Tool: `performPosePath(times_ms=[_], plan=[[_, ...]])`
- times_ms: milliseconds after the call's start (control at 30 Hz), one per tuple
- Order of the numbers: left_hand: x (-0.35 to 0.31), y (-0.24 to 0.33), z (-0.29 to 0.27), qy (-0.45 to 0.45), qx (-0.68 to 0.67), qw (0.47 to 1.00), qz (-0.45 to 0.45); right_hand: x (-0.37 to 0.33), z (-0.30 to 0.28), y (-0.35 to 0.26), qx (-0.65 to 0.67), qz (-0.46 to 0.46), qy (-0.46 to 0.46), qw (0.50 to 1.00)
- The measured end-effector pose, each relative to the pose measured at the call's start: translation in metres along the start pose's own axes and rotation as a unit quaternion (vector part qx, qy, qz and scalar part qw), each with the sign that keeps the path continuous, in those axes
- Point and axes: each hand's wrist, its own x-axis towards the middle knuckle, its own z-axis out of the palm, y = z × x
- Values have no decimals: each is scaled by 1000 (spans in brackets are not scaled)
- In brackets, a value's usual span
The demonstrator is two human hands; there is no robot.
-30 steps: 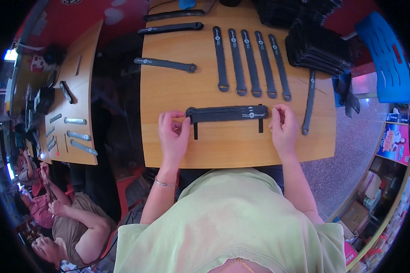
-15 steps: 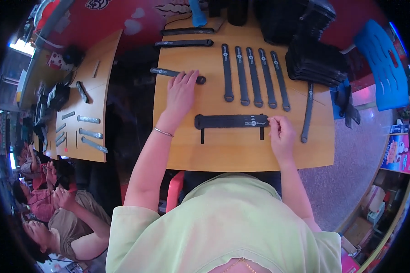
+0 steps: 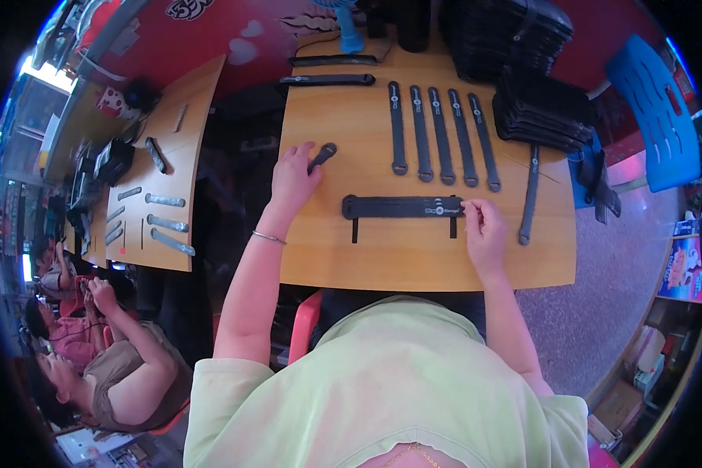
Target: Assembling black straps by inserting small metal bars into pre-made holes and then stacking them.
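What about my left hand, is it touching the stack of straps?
No, your left hand holds a separate strap, apart from the stack of straps.

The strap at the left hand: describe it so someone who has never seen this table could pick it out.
On the wooden table, look left of centre to the left hand. In its grip is a partly hidden dark strap, slanting away to the right. Its holed end points to the far side, unlike the row of five straps, whose holes face the near edge.
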Motion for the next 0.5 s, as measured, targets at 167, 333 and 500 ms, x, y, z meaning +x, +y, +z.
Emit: performPosePath(times_ms=[167,333,500], plan=[[-12,2,-7,4,-20,997,-72,-4,-1,1,86,44,20,995],[-28,38,-52,21,-263,957,-121,-7,-3,-30,103,55,-54,992],[-48,98,-88,28,-500,861,-93,-8,26,-97,109,-133,-230,958]])
